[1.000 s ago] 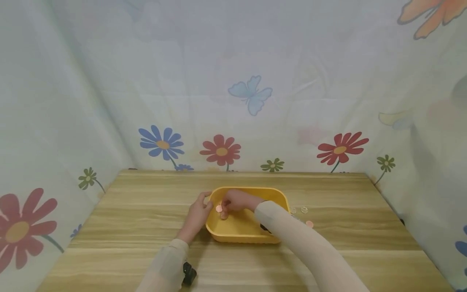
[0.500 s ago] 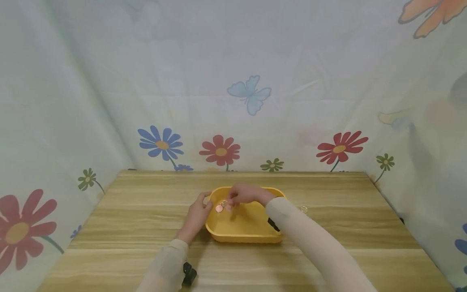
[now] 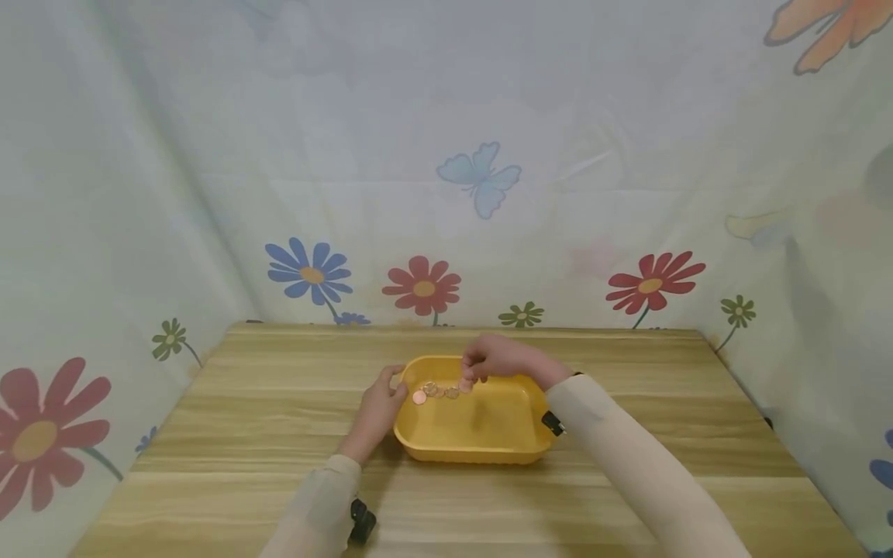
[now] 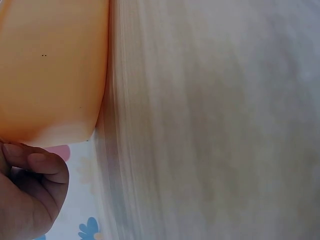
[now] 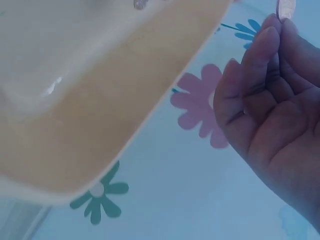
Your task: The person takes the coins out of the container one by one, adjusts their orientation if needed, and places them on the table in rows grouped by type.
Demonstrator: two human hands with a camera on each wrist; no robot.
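A yellow plastic basin [image 3: 481,456] stands on the table. My left hand [image 3: 379,404] grips its left end, fingers curled at the rim; the left wrist view shows the fingertips [image 4: 37,159] against the basin wall. Above the basin's back part, my right hand [image 3: 498,360] pinches a copper-coloured coin [image 5: 286,9] between thumb and forefinger. Inside the basin, a copper-coloured coin [image 3: 419,397] lies at the left. To its right, several small round coin-like pieces [image 3: 441,392], some gold-coloured, run in a row toward the right hand.
The wood-grain table [image 3: 293,434] reaches to a flowered cloth backdrop [image 3: 481,256] behind and at both sides. The right sleeve [image 3: 628,449] crosses over the basin's right end and covers the table spot beside it. A black wrist device [image 3: 361,523] hangs by the left sleeve.
The right hand has moved right and back, up from the basin's left part. More coins now show in a row inside. The left hand stays put; the sleeve hides the pieces right of the basin.
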